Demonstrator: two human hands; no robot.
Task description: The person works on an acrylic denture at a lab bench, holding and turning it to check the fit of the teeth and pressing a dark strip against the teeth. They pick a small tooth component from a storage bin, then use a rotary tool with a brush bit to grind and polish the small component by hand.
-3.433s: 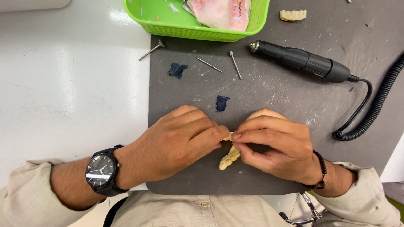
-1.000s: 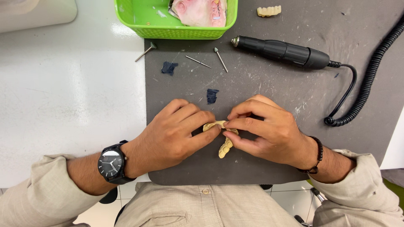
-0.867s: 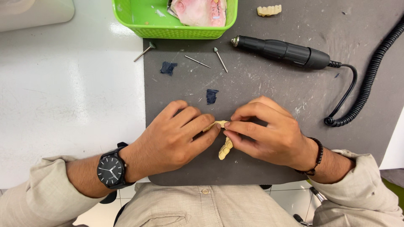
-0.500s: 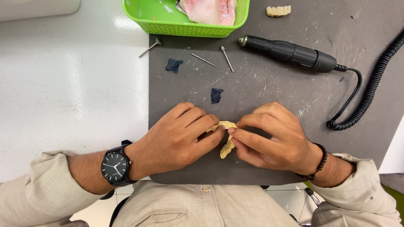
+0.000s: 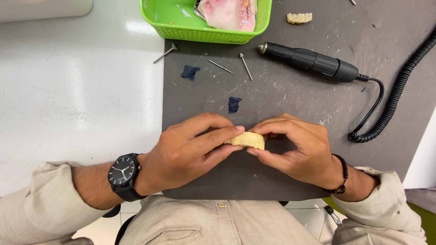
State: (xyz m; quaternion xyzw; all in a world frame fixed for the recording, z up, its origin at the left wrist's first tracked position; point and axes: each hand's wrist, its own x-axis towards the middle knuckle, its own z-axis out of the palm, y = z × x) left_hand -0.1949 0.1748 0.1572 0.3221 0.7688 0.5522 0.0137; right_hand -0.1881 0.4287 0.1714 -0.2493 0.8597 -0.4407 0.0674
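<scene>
Left hand (image 5: pixel 188 152): curled over the dark mat; the fingers (image 5: pixel 218 135) are closed on the left end of a pale yellow dental cast (image 5: pixel 247 140), thumb below and forefinger along the top. A black wristwatch (image 5: pixel 121 174) is worn on this wrist.
Right hand (image 5: pixel 297 149): curled opposite the left; its fingers (image 5: pixel 272 128) are pinched shut on the right end of the same cast, thumb underneath. A dark bead bracelet (image 5: pixel 341 174) is worn on this wrist.
Dental cast: held between both hands, just above the near part of the mat, roughly level, with the row of teeth turned toward the person.
Mat (image 5: pixel 290 100): dark grey, dusted with pale powder, laid on the white counter (image 5: pixel 77 95).
Handpiece (image 5: pixel 309 61): a black motor tool is laid on the mat beyond the hands, well apart from them, with a coiled black cord (image 5: pixel 395 97) trailing to the right.
Burs (image 5: pixel 236 66): two thin metal bits lie on the mat near the tool's tip; a third (image 5: pixel 164 52) lies across the mat's left edge.
Blue scraps (image 5: pixel 234 104): one small dark blue piece lies just beyond the hands, another (image 5: pixel 190 71) farther left.
Basket (image 5: pixel 181 27): green plastic, at the far edge, with a pink piece (image 5: pixel 229 11) lying inside.
Second cast (image 5: pixel 299 17): a small pale row of teeth lies on the mat right of the basket.
</scene>
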